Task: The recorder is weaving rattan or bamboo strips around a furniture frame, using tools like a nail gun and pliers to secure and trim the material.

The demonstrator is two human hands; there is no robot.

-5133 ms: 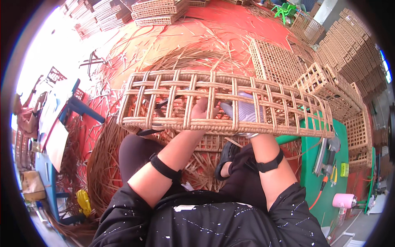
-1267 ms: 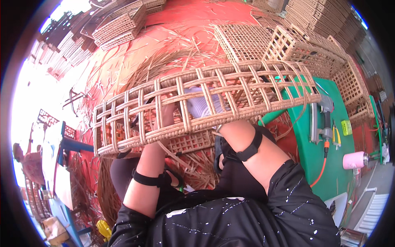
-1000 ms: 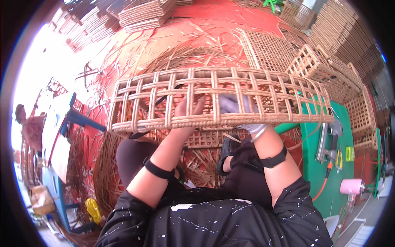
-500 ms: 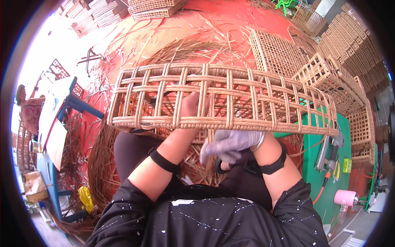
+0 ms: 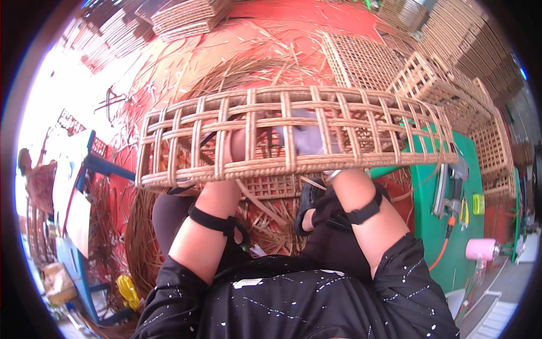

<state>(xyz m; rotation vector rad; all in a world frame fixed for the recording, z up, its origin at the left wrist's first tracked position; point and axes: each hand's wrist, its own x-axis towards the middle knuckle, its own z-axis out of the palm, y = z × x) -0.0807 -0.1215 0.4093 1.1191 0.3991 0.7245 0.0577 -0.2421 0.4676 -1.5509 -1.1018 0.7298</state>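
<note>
A woven wicker basket frame (image 5: 291,168) with an open lattice side spans the space in front of me, above my knees. My left hand (image 5: 239,146) reaches up inside it, seen in part through the lattice; its fingers are hidden behind the strips. My right hand (image 5: 309,141), in a pale grey glove, is also inside the basket, close to the left one. Lattice and motion blur keep its fingers from showing clearly. A flat loose wicker strip (image 5: 261,201) hangs below the basket's lower edge, between my forearms.
To the right stands a green table (image 5: 423,212) with a metal air tool (image 5: 453,192) and orange hose. More wicker baskets (image 5: 361,62) are stacked beyond. Wicker strips (image 5: 248,70) litter the red floor. A blue-legged stand (image 5: 110,168) is at the left, near a yellow bag (image 5: 127,292).
My gloved right hand has moved up from below the basket's edge to inside it. The basket has shifted slightly left, and the loose strip now hangs slanting underneath.
</note>
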